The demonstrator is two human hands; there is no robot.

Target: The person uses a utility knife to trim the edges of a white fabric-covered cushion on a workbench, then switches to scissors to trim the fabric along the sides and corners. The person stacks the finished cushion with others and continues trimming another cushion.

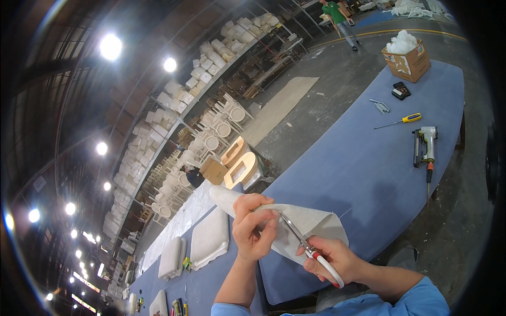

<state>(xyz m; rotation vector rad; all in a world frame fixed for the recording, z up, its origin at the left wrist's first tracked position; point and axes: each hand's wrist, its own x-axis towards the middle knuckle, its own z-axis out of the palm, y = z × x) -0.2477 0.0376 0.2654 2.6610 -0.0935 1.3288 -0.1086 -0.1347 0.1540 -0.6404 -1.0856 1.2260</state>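
A piece of off-white upholstery fabric (pixel 316 218) is held up over the near edge of a blue-covered table (pixel 337 163). My left hand (pixel 253 226) pinches its upper edge, with thumb and fingers pressed together. In my right hand (pixel 334 258) is a pair of scissors (pixel 328 268) with white and red handles. Their metal blades point up and left along the fabric, the tips close to my left fingers. Part of the fabric falls behind my hands, and a pale length of it shows beyond my left hand.
On the table's right lie a staple gun (pixel 431 145) with a hose, a yellow-handled screwdriver (pixel 412 118), staple strips (pixel 380 107), a small black box (pixel 400 90) and a carton (pixel 414 66) of white stuffing. Padded cushions (pixel 210 239) lie at left. A person in green (pixel 334 13) walks far off.
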